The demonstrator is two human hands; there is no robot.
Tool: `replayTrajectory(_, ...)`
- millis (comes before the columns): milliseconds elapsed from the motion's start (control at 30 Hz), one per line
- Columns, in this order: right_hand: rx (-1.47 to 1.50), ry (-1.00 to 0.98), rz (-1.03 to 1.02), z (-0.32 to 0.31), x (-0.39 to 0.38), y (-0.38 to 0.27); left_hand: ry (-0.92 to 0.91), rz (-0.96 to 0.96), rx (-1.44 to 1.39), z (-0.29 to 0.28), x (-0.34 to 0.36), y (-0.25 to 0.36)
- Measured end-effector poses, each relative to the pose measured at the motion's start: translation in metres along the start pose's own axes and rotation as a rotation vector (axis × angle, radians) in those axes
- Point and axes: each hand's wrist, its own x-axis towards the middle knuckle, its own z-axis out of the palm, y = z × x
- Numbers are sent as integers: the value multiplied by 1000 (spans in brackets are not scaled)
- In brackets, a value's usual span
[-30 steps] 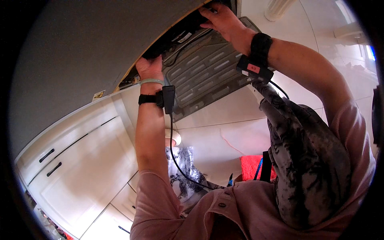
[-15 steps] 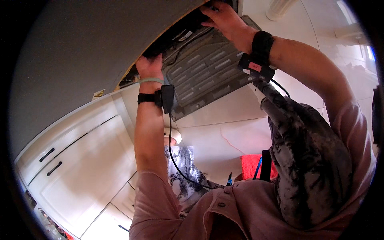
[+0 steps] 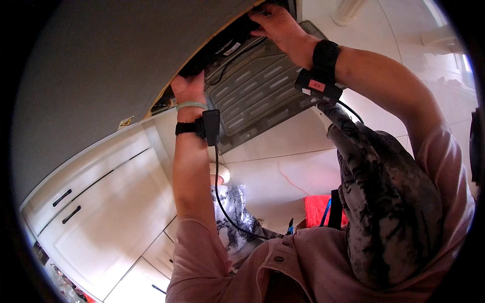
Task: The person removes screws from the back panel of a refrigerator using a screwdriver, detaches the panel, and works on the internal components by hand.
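A long black part (image 3: 226,51) with a small white label sits in the dark opening below the lower edge of a big dark grey panel (image 3: 111,60). At its near left end my left hand (image 3: 189,87) is closed, palm up, fingertips hidden behind the part and panel. My right hand (image 3: 279,28) is closed on the far right end, thumb and fingers bent; some fingertips are out of sight in the shadow. Below the opening lies a grey ribbed metal plate (image 3: 260,88), and a thin dark cable (image 3: 222,73) runs between it and the black part.
White cabinets (image 3: 108,212) with black handles stand at the left. A red cloth-like thing (image 3: 317,209) lies on the pale tiled floor (image 3: 283,174). A white cylindrical leg (image 3: 348,11) stands at the upper right. My patterned trouser knee (image 3: 389,212) is bent up at the right.
My right hand and forearm have shifted slightly to the left. The left hand keeps its place almost unchanged, its forearm a touch farther right.
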Motion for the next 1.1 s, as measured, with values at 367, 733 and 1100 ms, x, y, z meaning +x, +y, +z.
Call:
replayTrajectory(367, 26, 8, -48, 5, -19, -20, -45, 0, -2, -17, 14, -1)
replayTrajectory(733, 69, -19, 7, 5, -23, -31, -90, -43, -58, -17, 16, 0)
replayTrajectory(1100, -183, -44, 116, -9, -15, -9, -55, 39, 157, -27, 10, -1)
